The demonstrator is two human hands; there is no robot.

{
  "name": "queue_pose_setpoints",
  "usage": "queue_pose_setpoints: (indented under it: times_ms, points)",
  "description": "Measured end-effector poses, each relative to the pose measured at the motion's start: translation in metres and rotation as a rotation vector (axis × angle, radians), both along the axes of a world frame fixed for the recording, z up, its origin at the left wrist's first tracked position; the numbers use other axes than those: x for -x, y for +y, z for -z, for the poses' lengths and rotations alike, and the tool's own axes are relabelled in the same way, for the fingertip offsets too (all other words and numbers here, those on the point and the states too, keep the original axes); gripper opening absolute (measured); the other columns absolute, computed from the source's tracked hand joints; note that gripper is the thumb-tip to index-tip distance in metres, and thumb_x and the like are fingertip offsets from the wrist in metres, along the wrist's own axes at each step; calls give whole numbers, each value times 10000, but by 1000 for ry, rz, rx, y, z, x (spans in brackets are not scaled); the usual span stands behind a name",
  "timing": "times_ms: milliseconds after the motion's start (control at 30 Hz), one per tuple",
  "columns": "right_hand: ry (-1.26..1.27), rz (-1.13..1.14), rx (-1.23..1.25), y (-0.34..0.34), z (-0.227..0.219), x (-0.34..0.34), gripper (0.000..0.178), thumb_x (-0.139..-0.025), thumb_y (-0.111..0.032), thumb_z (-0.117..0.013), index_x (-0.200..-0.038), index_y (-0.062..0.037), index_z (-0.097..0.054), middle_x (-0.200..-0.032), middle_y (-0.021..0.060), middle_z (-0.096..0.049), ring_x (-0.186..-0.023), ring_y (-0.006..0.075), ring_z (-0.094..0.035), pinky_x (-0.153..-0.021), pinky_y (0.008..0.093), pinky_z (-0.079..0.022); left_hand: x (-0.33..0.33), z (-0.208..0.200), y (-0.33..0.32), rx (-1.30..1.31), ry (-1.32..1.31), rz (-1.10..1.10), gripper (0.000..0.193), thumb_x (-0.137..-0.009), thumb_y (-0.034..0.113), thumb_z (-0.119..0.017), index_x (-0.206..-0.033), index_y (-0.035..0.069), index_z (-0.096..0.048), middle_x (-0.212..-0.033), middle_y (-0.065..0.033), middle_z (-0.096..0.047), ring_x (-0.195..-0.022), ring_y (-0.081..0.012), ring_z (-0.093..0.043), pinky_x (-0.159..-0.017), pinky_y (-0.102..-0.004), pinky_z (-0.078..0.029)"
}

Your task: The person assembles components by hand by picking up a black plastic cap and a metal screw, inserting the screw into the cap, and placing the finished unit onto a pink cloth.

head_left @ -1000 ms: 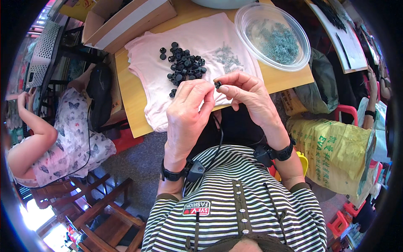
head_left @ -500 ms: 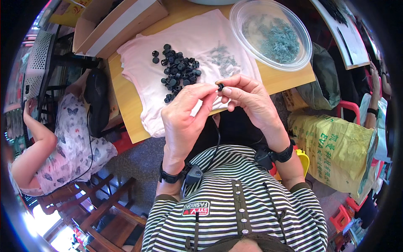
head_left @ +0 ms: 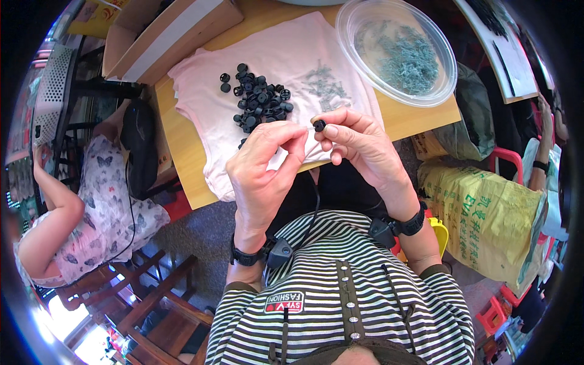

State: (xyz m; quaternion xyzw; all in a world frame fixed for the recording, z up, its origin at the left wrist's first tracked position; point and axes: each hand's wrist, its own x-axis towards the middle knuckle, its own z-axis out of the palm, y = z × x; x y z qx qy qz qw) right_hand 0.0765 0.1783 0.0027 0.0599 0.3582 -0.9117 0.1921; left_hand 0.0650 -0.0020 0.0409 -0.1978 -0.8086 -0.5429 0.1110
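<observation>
Over the table's near edge, my right hand (head_left: 368,149) pinches a small round black plastic part (head_left: 319,125) between thumb and fingers. My left hand (head_left: 261,161) is closed on a thin pale piece (head_left: 311,128), which looks like a tiny spring and meets the black part's left side. Beyond my hands, a heap of similar black parts (head_left: 261,100) lies on a pink cloth (head_left: 204,131), with its lower end hidden by my left hand. Small pale spring-like pieces (head_left: 325,84) are scattered on the cloth to the right of the heap.
A clear round tub (head_left: 451,73) holding more pale pieces stands at the table's right corner. An open cardboard box (head_left: 176,42) is at the far left. Another person's arm (head_left: 55,219) shows at left. A yellow sack (head_left: 474,219) stands at right.
My left hand has shifted slightly left and down, away from my right hand. More of the black part and the pale piece between my fingertips now shows.
</observation>
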Motion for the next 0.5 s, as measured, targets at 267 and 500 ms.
queue_pose_setpoints:
  times_ms: [267,500]
  points:
    - [-8,-15,-115,-4,-1,-1,237,-886,-122,-664,-1083,5,-632,-923,84,-675,-705,92,-641,-637,193,-546,-1,-5,0,91,16,-3,196,-729,-81,-690,-902,3,-655,-846,-98,-650,-734,-186,-639,-664,-283,-518]
    - [53,-16,-219,-4,1,-3,231,-878,-128,-675,-1071,-7,-641,-903,59,-674,-681,74,-632,-623,181,-519,-2,-5,3,194,64,15,164,-737,-61,-686,-877,12,-642,-838,-96,-645,-753,-222,-640,-642,-291,-524]
